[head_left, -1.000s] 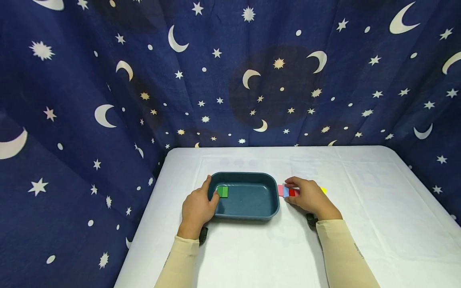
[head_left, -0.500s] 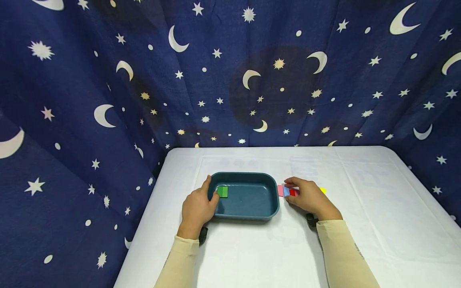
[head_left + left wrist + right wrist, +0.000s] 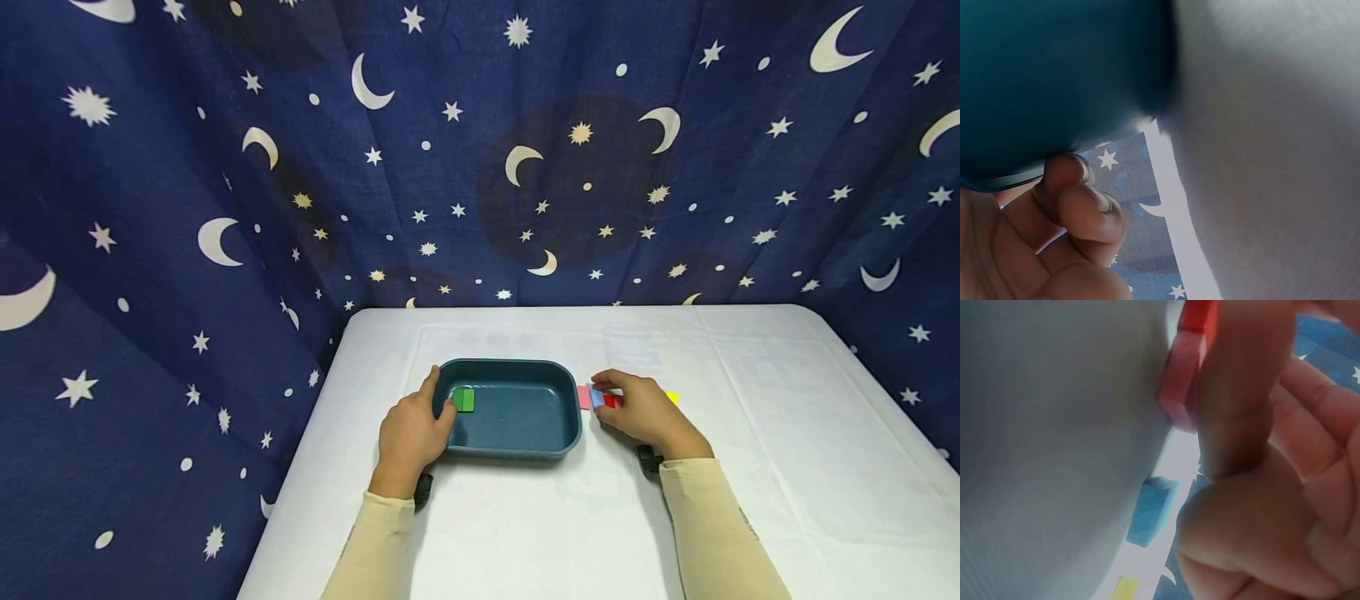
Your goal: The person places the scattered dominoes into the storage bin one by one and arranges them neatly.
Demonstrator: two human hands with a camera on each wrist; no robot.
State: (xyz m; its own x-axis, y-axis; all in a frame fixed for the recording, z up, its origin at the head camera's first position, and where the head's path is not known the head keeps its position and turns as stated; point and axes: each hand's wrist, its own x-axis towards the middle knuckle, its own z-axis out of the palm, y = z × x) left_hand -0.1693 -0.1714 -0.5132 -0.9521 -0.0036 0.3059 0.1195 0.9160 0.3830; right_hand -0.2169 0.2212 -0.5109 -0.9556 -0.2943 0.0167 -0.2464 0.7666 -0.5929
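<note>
A dark teal plastic tray [image 3: 517,421] stands on the table. My left hand [image 3: 411,433] holds its left end, thumb over the rim, and the left wrist view has curled fingers [image 3: 1082,206] against its outside. Two green blocks [image 3: 463,400] lie together inside, at the left. Beyond the tray's right end, my right hand [image 3: 647,407] pinches a light-blue block [image 3: 597,398] between thumb and fingers. A pink block [image 3: 583,397] sits between that block and the tray. A red block [image 3: 609,401] shows under the hand, partly covered.
A yellow block [image 3: 673,397] peeks out behind the right hand. The right wrist view shows another pink block [image 3: 1182,381], a blue block [image 3: 1150,512] and yellow [image 3: 1124,589] in a line. White cloth covers the table [image 3: 525,533]; a starry curtain [image 3: 465,167] hangs behind.
The light-blue block has tilted slightly and shifted a touch to the right under my right fingers. My left hand and the tray stay in place.
</note>
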